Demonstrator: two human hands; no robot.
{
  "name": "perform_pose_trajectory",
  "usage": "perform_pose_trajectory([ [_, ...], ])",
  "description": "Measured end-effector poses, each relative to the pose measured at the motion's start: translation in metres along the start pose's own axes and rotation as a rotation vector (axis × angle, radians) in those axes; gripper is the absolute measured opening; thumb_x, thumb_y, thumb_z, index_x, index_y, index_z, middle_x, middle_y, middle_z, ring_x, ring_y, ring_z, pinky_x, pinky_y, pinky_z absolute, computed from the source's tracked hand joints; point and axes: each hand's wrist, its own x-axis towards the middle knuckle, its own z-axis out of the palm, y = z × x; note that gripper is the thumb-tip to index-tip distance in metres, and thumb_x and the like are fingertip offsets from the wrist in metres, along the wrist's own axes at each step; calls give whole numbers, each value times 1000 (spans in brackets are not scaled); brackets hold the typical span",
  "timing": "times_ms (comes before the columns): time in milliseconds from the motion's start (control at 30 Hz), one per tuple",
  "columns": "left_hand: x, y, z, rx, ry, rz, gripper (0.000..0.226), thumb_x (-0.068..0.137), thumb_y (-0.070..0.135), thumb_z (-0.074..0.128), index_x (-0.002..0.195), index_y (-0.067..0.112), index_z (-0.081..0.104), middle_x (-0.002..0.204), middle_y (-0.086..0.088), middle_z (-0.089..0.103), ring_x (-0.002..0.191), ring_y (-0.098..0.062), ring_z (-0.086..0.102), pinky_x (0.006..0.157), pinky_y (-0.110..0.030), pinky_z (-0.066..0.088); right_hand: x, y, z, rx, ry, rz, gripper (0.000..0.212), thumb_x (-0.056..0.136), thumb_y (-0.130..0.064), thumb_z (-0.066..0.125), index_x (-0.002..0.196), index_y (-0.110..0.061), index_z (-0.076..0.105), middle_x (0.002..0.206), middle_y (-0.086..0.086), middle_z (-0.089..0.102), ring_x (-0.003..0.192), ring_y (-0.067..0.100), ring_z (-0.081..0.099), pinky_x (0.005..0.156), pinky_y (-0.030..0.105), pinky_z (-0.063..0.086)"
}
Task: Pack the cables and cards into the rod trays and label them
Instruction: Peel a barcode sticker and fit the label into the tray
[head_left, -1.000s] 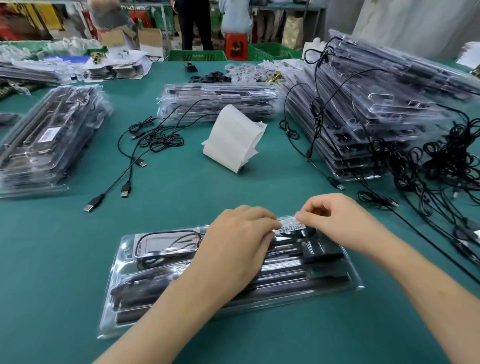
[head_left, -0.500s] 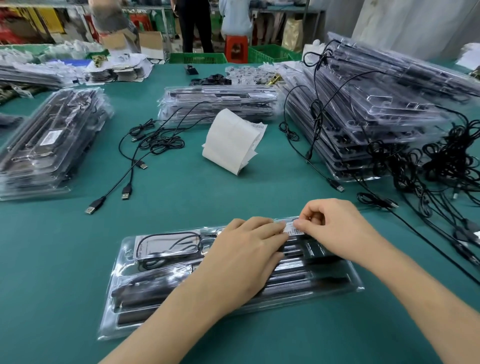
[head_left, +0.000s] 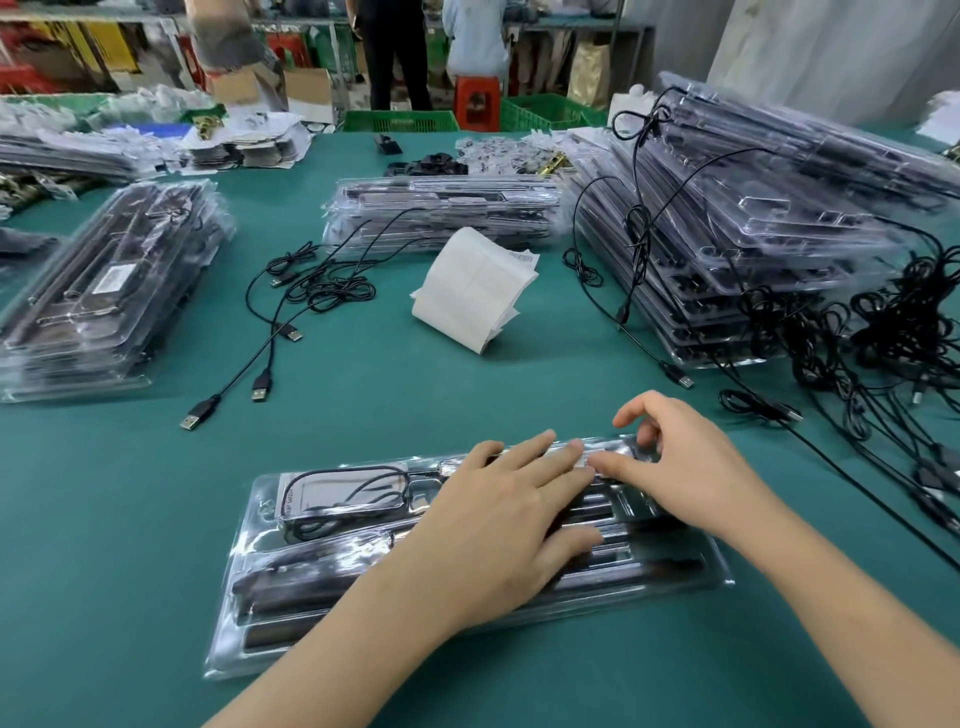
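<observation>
Smoothing a label (head_left: 586, 459) onto the near tray (head_left: 311, 587), the left hand (head_left: 498, 525) lay flat and the right hand (head_left: 691, 467) pressed with its fingertips, neither gripping anything. Uneven pressure risked a wrinkled, crooked label.

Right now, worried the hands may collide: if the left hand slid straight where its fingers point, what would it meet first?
Probably the right hand, whose fingertips press the tray just ahead of the left hand; blur hides whether they touch.

A packing workshop: stacked blister trays (head_left: 447, 213), green crates (head_left: 400, 120), standing workers (head_left: 395, 52).
</observation>
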Motion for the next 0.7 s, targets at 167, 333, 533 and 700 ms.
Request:
perform_pose_trajectory([
  [167,-13,-8,5,-2,-13,20,64,103,64,17,159,35,28,168,19,17,157,-8,5,125,-39,11,-2,0,1,47,7,-11,28,76,-56,78,91,-42,59,91,-9,54,82,5,53,65,28,37],
  [333,-33,-48,-15,-131,6,-43,58,102,65,23,151,39,42,162,23,30,152,0,18,124,-32,19,-3,0,-1,104,-6,6,19,82,-43,79,90,-38,63,93,-6,55,78,-5,50,64,22,34],
  [533,-85,-131,-59,-187,-163,-400,76,79,81,40,140,39,57,126,23,47,122,2,43,109,-22,33,-1,-7,-2,43,-18,35,15,83,-41,76,90,-40,63,95,-5,54,87,9,50,69,26,36],
  [700,-95,-141,-64,-228,-228,-434,63,74,78,50,126,45,63,118,27,51,111,7,52,98,-19,41,0,-23,2,-91,-36,-30,17,79,-61,66,87,-47,62,100,-18,46,105,11,36,86,35,35],
])
